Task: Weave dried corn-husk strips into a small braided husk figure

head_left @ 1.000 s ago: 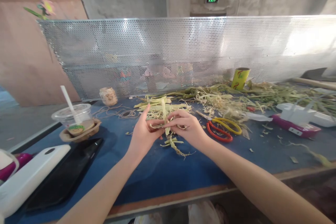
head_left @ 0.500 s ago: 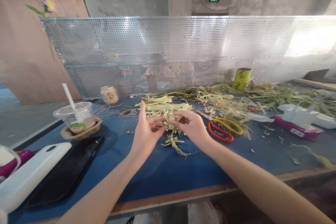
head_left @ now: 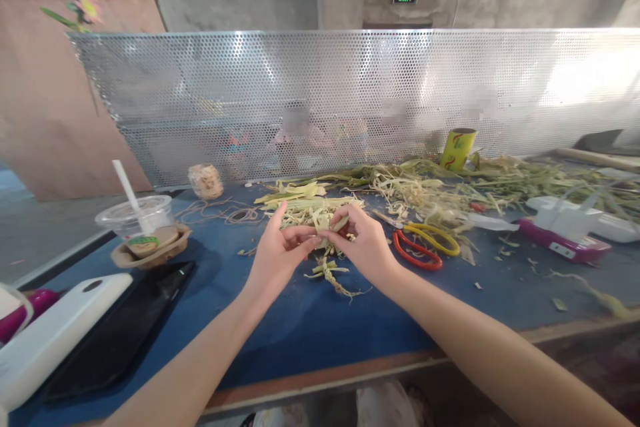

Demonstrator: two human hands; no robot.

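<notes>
And here's the husk strip, up between my fingertips over the blue tabletop! My left hand pinches it, my right hand pinches too, fingers curled. Just below lies a knotted husk piece; red-and-yellow scissors rest right, the lidded cup well left.
</notes>
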